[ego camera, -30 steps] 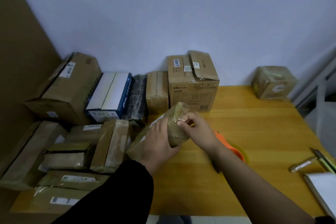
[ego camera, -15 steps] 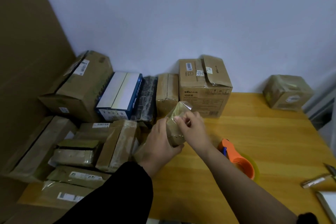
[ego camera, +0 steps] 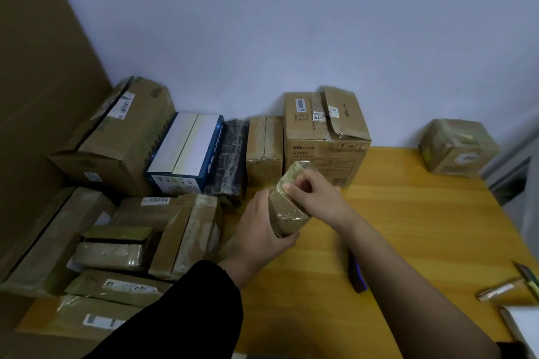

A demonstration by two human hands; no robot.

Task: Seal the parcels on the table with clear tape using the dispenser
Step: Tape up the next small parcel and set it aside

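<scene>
Centrally, held item: one small parcel (ego camera: 287, 210), brown and glossy with clear tape, lifted above the table (ego camera: 408, 213) near its middle. Its long axis stands close to upright. The upper end leans slightly away, pointing toward the printed carton (ego camera: 320, 137) at the wall, and the lower end points down at the person.

Left hand (ego camera: 256, 230), black sleeve (ego camera: 186, 315): wrapped round the parcel's lower half, thumb curled under the bottom edge, grip closed on it.

Right hand (ego camera: 315, 198), bare forearm: fingers curled over the parcel's upper end, thumb pressed to the near face, closed on it likewise.

Dispenser (ego camera: 357, 277): lying on the table under the right forearm and mostly hidden. Only a dark edge with a blue patch shows.

Back row along the wall, left to right: a large tilted carton (ego camera: 116, 140), a blue-and-white box (ego camera: 189, 148), a dark wrapped packet (ego camera: 230, 154), a narrow taped box (ego camera: 264, 148), then the printed carton.

Far right corner: one taped cube box (ego camera: 455, 148), well apart from the rest.

Left side of the table: a pile of flat taped parcels (ego camera: 116, 248), several with labels.

Right edge: pens (ego camera: 498, 291) and a white pad (ego camera: 522, 326), partly cut off.
</scene>
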